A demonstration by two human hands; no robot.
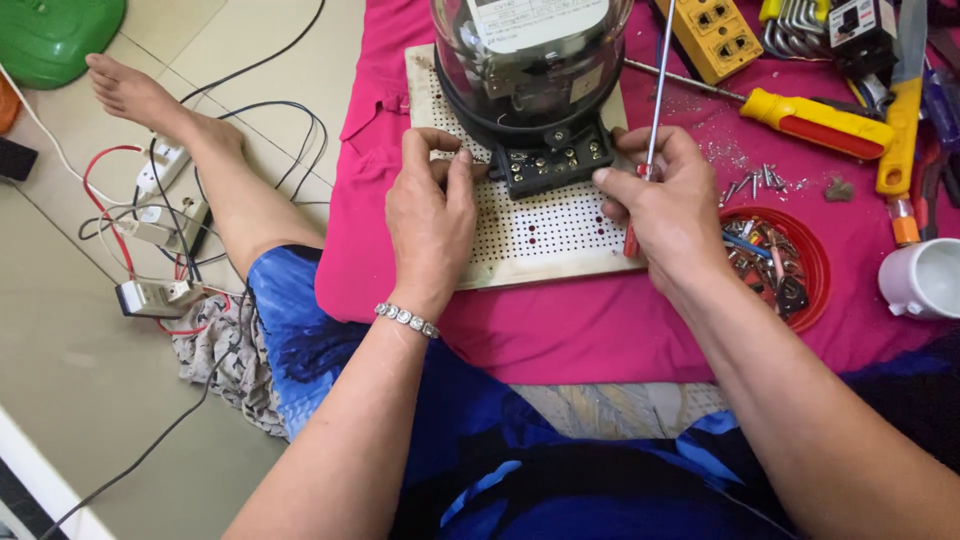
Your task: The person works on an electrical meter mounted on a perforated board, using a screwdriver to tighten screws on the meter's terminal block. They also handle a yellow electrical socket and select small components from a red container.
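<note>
Hands work at an electric meter (pixel 530 60) w/ clear dome, mounted on a perforated board (pixel 540 235) over pink cloth (pixel 560 330). Left hand (pixel 432 215), fingers curled, pinches at the left edge of the meter's black terminal block (pixel 556 165). Right hand (pixel 668 205) is closed round a red-handled screwdriver (pixel 652 110), just right of the block, shaft pointing up. Red lid of screws (pixel 790 262) sits right of the board. Judgement: steady the block, seat the tip square before turning.
</note>
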